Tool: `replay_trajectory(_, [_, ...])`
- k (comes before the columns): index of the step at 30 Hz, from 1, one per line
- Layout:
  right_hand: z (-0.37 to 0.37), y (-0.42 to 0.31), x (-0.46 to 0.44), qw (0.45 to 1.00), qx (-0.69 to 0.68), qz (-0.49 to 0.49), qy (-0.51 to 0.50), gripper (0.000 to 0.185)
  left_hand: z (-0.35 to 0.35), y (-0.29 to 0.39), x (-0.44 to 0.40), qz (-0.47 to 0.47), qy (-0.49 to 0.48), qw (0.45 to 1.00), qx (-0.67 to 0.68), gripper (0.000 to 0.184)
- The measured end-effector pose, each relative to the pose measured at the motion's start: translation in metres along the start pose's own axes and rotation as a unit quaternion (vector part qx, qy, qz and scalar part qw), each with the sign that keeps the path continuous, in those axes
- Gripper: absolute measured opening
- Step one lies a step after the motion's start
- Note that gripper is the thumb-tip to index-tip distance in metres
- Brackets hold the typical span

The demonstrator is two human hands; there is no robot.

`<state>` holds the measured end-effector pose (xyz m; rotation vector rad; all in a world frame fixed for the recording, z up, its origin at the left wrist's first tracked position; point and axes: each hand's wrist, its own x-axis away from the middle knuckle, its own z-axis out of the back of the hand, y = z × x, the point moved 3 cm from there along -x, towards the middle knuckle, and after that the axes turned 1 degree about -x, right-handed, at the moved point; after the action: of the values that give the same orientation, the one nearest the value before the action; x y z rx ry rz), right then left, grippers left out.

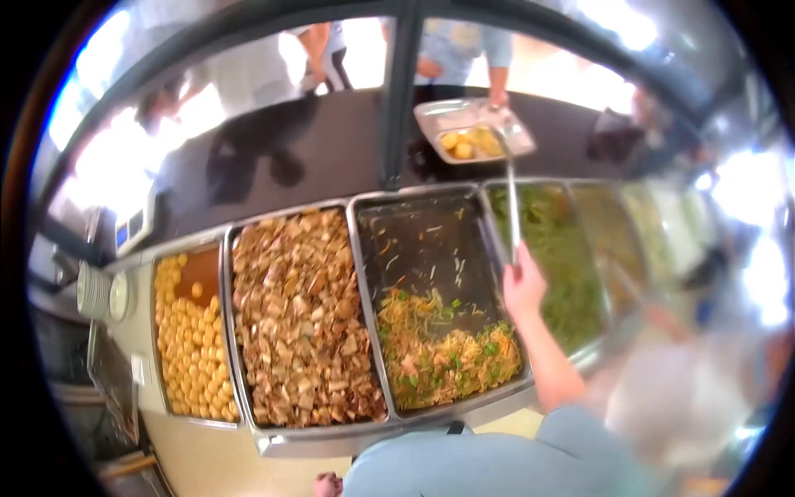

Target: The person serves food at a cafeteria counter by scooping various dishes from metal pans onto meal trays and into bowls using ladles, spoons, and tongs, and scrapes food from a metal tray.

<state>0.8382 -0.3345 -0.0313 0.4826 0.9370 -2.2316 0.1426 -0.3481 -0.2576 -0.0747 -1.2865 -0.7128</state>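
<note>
My right hand (524, 286) is closed around the long metal handle of a serving spoon (513, 207). The spoon reaches forward over the counter to a metal compartment tray (429, 120); its head is blurred there. Yellow round pieces of food (470, 143) lie in the tray, and another person's hand (498, 97) holds its far edge. Below my right forearm is a pan of shredded vegetables (447, 364), heaped at the near end with dark metal bare behind. My left hand (328, 484) shows only partly at the bottom edge, low by my body, its fingers curled; what they hold, if anything, is hidden.
Pans of chopped brown pieces (302, 323) and yellow balls in sauce (195, 356) stand left, green food (551, 273) right. Stacked plates (93, 290) sit far left. A dark post (397, 99) rises behind the pans. A blurred person (679, 398) stands at right.
</note>
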Motion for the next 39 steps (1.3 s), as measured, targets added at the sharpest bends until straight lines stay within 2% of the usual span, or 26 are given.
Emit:
replay_trajectory(3, [0.032, -0.024, 0.095, 0.987, -0.122, -0.062, -0.081, 0.056, -0.001, 0.006, 0.026, 0.017, -0.004, 0.999, 0.042, 0.020])
replay_trajectory(4, [0.040, -0.023, 0.130, 0.977, -0.121, -0.106, -0.138, 0.053, 0.001, 0.004, 0.033, 0.022, -0.003, 0.998, 0.053, 0.020])
replay_trajectory(5, [0.051, -0.012, 0.159, 0.969, -0.067, -0.099, -0.216, 0.052, 0.001, -0.007, 0.026, 0.039, -0.002, 0.997, 0.073, 0.020])
replay_trajectory(6, [0.066, -0.023, 0.175, 0.963, -0.065, -0.094, -0.242, 0.052, 0.000, -0.018, 0.016, 0.054, -0.004, 0.994, 0.094, 0.021])
replay_trajectory(7, [0.074, -0.026, 0.196, 0.949, -0.124, -0.166, -0.236, 0.052, 0.003, -0.022, 0.013, 0.059, 0.000, 0.993, 0.102, 0.021])
replay_trajectory(11, [0.078, -0.046, 0.210, 0.942, -0.145, -0.162, -0.255, 0.053, 0.011, -0.033, 0.013, 0.070, 0.011, 0.992, 0.108, 0.021])
replay_trajectory(15, [0.038, -0.064, 0.191, 0.915, -0.264, -0.159, -0.260, 0.054, 0.027, -0.019, 0.031, 0.055, 0.031, 0.992, 0.109, 0.020])
replay_trajectory(18, [0.023, -0.108, 0.162, 0.798, -0.400, -0.302, -0.335, 0.054, 0.040, -0.016, 0.044, 0.045, 0.052, 0.991, 0.114, 0.020])
replay_trajectory(19, [0.008, -0.108, 0.163, 0.765, -0.440, -0.309, -0.354, 0.053, 0.041, -0.017, 0.047, 0.043, 0.059, 0.990, 0.120, 0.020])
replay_trajectory(25, [-0.026, -0.155, 0.180, 0.700, -0.507, -0.307, -0.398, 0.049, 0.052, -0.042, 0.054, 0.044, 0.087, 0.987, 0.125, 0.020])
replay_trajectory(28, [-0.021, -0.180, 0.199, 0.715, -0.479, -0.293, -0.417, 0.049, 0.056, -0.058, 0.047, 0.060, 0.075, 0.983, 0.158, 0.018])
replay_trajectory(31, [-0.028, -0.199, 0.230, 0.695, -0.485, -0.306, -0.435, 0.050, 0.069, -0.075, 0.023, 0.068, 0.056, 0.986, 0.144, 0.018])
replay_trajectory(33, [-0.028, -0.219, 0.244, 0.678, -0.478, -0.326, -0.453, 0.051, 0.081, -0.100, -0.017, 0.057, 0.010, 0.987, 0.153, 0.018])
replay_trajectory(36, [-0.026, -0.259, 0.258, 0.682, -0.453, -0.335, -0.466, 0.052, 0.117, -0.054, -0.003, 0.016, 0.043, 0.998, 0.051, 0.016])
replay_trajectory(39, [-0.029, -0.297, 0.278, 0.690, -0.463, -0.351, -0.432, 0.052, 0.157, -0.072, -0.060, 0.001, 0.039, 0.995, 0.087, 0.014])
